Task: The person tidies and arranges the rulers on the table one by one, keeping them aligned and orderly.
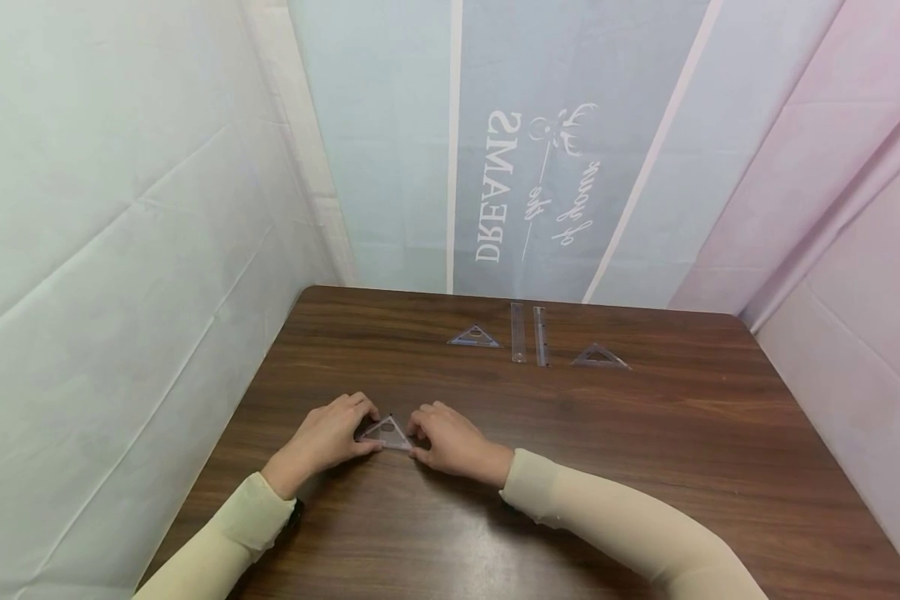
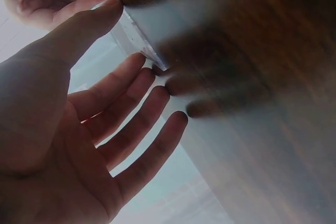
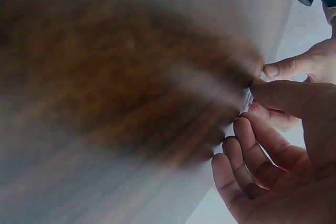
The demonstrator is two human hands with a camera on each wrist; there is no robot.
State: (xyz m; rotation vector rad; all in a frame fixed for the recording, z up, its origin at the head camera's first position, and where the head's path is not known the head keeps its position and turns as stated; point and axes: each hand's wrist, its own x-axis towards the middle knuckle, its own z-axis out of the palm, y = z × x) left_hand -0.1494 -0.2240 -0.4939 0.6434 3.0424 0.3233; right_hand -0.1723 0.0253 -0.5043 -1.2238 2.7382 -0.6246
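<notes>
The clear set square (image 1: 390, 437) sits between my two grips at the surface of the bench (image 1: 607, 467), its long side running left to right nearest me, its apex pointing away. My left grip (image 1: 333, 432) pinches it at the left end, my right grip (image 1: 453, 442) at the right; both touch it, so neither is nearer. Farther off, to the right, lie a blue-marked set square (image 1: 474, 342), two rulers (image 1: 518, 333) side by side and another triangle (image 1: 602, 364).

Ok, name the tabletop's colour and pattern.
The tabletop is dark brown with wood grain, clearest in the head view.
</notes>
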